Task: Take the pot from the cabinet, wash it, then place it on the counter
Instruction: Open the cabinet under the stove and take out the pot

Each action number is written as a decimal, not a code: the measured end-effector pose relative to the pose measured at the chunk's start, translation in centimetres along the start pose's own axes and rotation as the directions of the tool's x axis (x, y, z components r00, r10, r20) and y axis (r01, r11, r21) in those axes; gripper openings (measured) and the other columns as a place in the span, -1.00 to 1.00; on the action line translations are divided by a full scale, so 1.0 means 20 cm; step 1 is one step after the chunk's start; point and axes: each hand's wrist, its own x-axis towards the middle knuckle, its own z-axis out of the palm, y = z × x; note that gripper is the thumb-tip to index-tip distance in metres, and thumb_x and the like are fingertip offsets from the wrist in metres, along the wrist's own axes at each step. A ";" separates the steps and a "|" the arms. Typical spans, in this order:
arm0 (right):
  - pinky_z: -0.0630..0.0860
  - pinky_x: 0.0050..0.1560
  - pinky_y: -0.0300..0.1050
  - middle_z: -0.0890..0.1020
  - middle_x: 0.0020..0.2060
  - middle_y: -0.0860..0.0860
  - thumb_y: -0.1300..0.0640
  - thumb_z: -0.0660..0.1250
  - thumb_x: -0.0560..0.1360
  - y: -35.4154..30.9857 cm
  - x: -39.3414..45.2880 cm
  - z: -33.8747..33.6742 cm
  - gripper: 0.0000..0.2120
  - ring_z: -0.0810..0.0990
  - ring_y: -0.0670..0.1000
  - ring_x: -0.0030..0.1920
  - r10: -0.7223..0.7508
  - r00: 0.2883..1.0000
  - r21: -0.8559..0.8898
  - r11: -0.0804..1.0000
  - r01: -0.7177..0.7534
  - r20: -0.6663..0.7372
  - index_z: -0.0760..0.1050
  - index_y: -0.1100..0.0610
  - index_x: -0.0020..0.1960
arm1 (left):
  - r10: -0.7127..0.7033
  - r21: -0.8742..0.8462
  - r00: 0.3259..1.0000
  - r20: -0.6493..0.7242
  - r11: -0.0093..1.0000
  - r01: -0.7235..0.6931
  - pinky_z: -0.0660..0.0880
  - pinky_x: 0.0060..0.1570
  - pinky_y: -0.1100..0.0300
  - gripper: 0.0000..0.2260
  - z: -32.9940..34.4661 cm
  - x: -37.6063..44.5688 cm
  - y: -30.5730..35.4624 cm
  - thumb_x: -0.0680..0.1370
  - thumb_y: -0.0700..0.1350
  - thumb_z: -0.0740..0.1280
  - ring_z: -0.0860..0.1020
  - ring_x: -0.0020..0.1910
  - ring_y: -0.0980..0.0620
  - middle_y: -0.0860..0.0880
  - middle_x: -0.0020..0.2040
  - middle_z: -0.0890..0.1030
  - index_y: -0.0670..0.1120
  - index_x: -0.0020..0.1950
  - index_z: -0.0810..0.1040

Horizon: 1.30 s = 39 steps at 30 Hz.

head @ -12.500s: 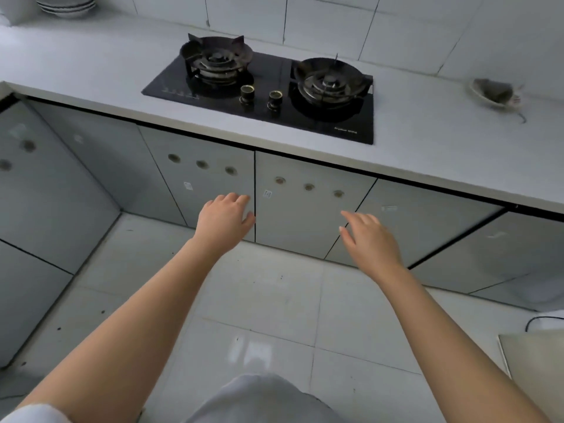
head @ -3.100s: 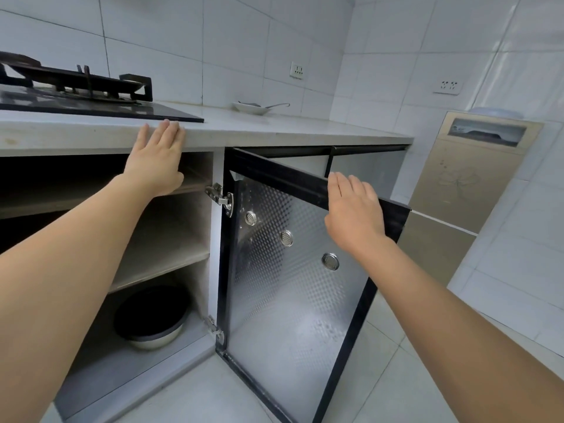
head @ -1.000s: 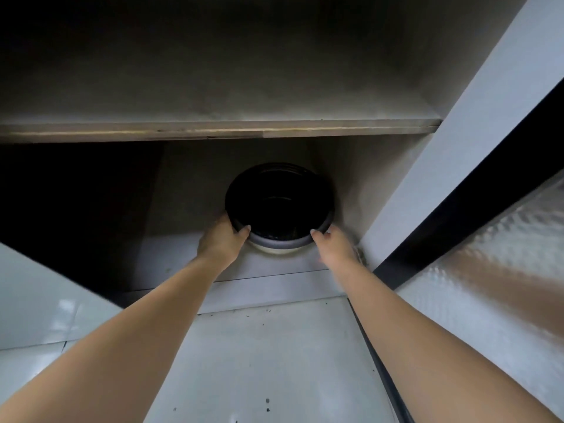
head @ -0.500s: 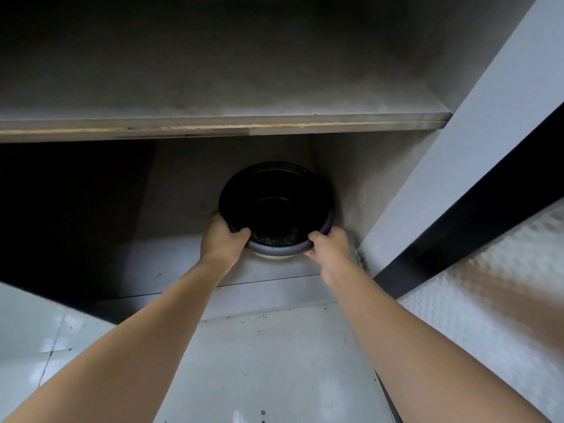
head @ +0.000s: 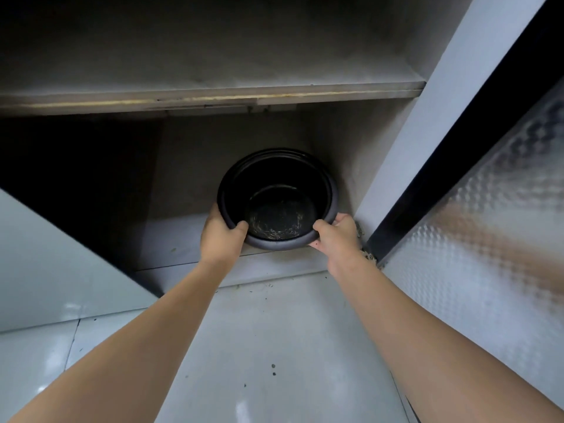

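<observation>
Dim cabinet (head: pixel 213 166), lower compartment under shelf (head: pixel 213 97), door (head: pixel 488 209) open at right. Black pot (head: pixel 276 199) at compartment's front right, tilted toward me. My left hand (head: pixel 221 236) grips near-left rim, thumb hooked inside. My right hand (head: pixel 337 236) grips near-right rim, thumb over lip, fingers underneath.

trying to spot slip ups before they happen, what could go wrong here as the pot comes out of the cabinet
1. The left hand and right hand grip the pot only at its near rim, thumbs hooked inside; it is tipped toward the camera, so it might slip or swing down.
2. The shelf sits right above, so lifting too high could knock the far rim against it.
3. The hinge and open door are close beside the right hand, which might scrape them on the way out.
</observation>
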 end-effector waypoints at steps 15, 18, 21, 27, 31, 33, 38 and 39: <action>0.58 -0.35 -0.20 0.58 -0.12 0.03 0.46 0.17 0.47 -0.16 -0.61 -0.16 -0.67 0.57 0.00 -0.17 0.027 0.997 -0.113 0.993 -0.020 0.069 0.46 0.18 0.14 | 0.018 0.044 0.998 -0.063 0.999 -0.015 0.42 0.02 0.14 -0.73 -0.40 -0.38 0.11 0.47 -0.25 0.22 0.53 0.00 -0.05 -0.09 0.02 0.61 -0.15 0.14 0.54; 0.60 -0.16 -0.07 0.59 -0.10 0.07 0.44 0.18 0.45 -0.26 -0.73 -0.18 -0.68 0.58 0.04 -0.15 0.011 0.999 -0.168 0.986 -0.004 0.044 0.47 0.14 0.10 | -0.012 0.065 0.999 -0.041 0.998 0.014 0.50 0.13 0.04 -0.70 -0.48 -0.48 0.18 0.46 -0.21 0.21 0.56 0.05 -0.07 -0.09 0.06 0.61 -0.08 0.16 0.54; 0.60 -0.03 0.04 0.61 0.01 0.13 0.40 0.20 0.43 -0.37 -0.89 -0.21 -0.65 0.60 0.11 -0.07 0.015 1.000 -0.234 0.972 -0.011 0.017 0.45 0.17 0.17 | -0.048 0.081 0.999 -0.022 0.995 0.049 0.53 0.10 -0.01 -0.74 -0.58 -0.60 0.29 0.44 -0.20 0.19 0.56 -0.01 -0.08 -0.09 0.01 0.60 -0.06 0.07 0.55; 0.58 0.04 0.10 0.59 0.06 0.23 0.41 0.18 0.43 -0.67 -1.33 -0.29 -0.69 0.55 0.05 -0.08 0.068 0.998 -0.319 0.946 -0.060 0.017 0.44 0.25 0.15 | -0.099 0.140 0.995 -0.017 0.985 0.100 0.47 -0.12 0.08 -0.82 -0.87 -0.91 0.60 0.47 -0.22 0.19 0.48 -0.17 -0.05 -0.15 -0.05 0.56 -0.15 0.02 0.51; 0.57 -0.14 -0.17 0.59 0.01 0.08 0.41 0.18 0.46 -0.90 -1.69 -0.34 -0.64 0.58 -0.01 -0.07 0.090 0.995 -0.316 0.946 -0.075 0.034 0.44 0.16 0.20 | -0.134 0.161 0.991 -0.012 0.978 0.134 0.40 -0.13 0.13 -0.78 -1.12 -1.16 0.85 0.48 -0.22 0.20 0.51 -0.09 -0.11 -0.13 -0.01 0.56 -0.15 0.10 0.51; 0.58 -0.08 -0.16 0.59 0.01 0.08 0.40 0.19 0.47 -1.02 -1.89 -0.36 -0.70 0.57 -0.02 -0.07 0.097 0.995 -0.333 0.940 -0.080 0.036 0.43 0.14 0.14 | -0.132 0.133 0.991 0.010 0.983 0.130 0.43 -0.13 0.10 -0.77 -1.26 -1.28 0.97 0.45 -0.23 0.20 0.54 -0.06 -0.15 -0.15 -0.02 0.58 -0.13 0.07 0.52; 0.54 0.18 0.06 0.60 0.05 0.11 0.36 0.20 0.47 -1.31 -2.37 -0.42 -0.73 0.59 0.10 0.07 0.108 0.994 -0.354 0.930 -0.099 0.005 0.41 0.04 0.05 | -0.121 0.137 0.991 0.052 0.984 0.113 0.45 -0.14 0.08 -0.73 -1.61 -1.61 1.28 0.43 -0.23 0.19 0.53 -0.07 -0.17 -0.18 0.00 0.59 -0.15 0.09 0.53; 0.54 0.19 0.06 0.60 0.06 0.11 0.35 0.20 0.48 -1.37 -2.47 -0.43 -0.73 0.58 0.09 0.08 0.104 0.995 -0.351 0.931 -0.096 0.004 0.41 0.03 0.06 | -0.114 0.137 0.992 0.054 0.985 0.106 0.42 -0.20 0.14 -0.77 -1.67 -1.68 1.34 0.43 -0.24 0.19 0.51 -0.13 -0.14 -0.18 -0.02 0.58 -0.17 0.05 0.52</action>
